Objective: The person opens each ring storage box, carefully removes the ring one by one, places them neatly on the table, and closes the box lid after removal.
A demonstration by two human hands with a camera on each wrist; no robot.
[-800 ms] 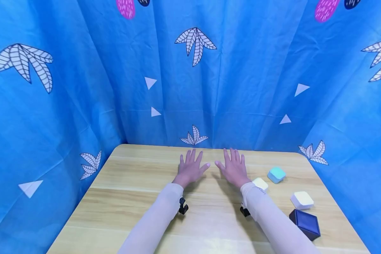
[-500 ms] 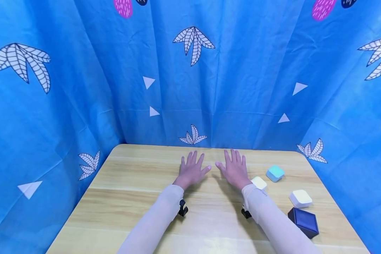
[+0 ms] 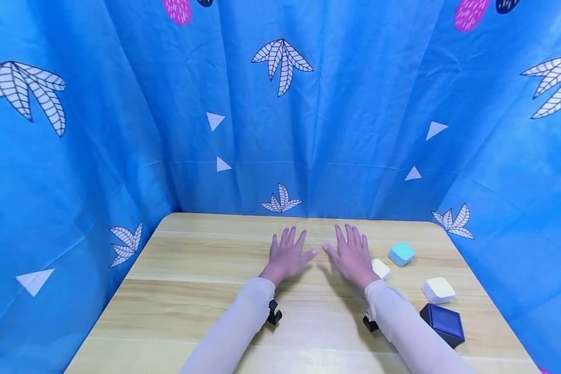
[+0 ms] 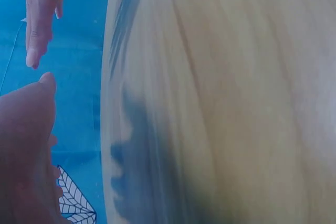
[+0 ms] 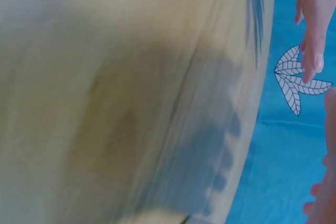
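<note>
Blue curtain [image 3: 369, 135] backs the bench [image 3: 191, 285], where I see the left hand [image 3: 287, 259] and right hand [image 3: 353, 259] hover empty, fingers spread, seemingly in a ready pause; grasping the white block [image 3: 381, 268] just right of them would call for shifting right and lowering.

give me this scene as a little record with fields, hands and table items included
hands: left hand and right hand hover above the table, both holding nothing
nearest right hand: white block, partly hidden in the head view
other blocks: turquoise block, second white block
box: dark blue box, nearer the viewer than the blocks
placement: blocks and box on the table's right side
backdrop: blue curtain with leaf and triangle prints
</note>
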